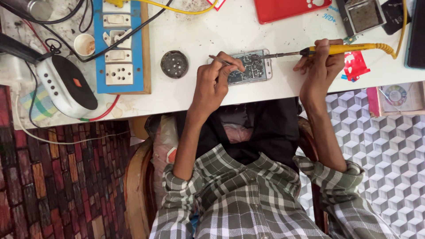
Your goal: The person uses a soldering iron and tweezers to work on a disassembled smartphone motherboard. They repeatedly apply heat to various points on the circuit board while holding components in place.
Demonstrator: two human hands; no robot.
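Observation:
An opened phone (253,67) with its circuit board bare lies near the front edge of the white table (212,35). My left hand (215,80) rests on its left end and pinches metal tweezers (218,60) whose tips point at the board. My right hand (322,62) grips a yellow-handled soldering iron (341,48); its metal tip reaches left onto the top of the board. A coiled yellow cord runs off the iron's handle to the right.
A blue switch-and-socket board (117,48) with black cables lies at the left, beside a white and black device (66,86) and a small white cup (84,44). A round dark tin (174,64) sits left of the phone. A red case (287,9) and a metal box (364,16) stand at the back.

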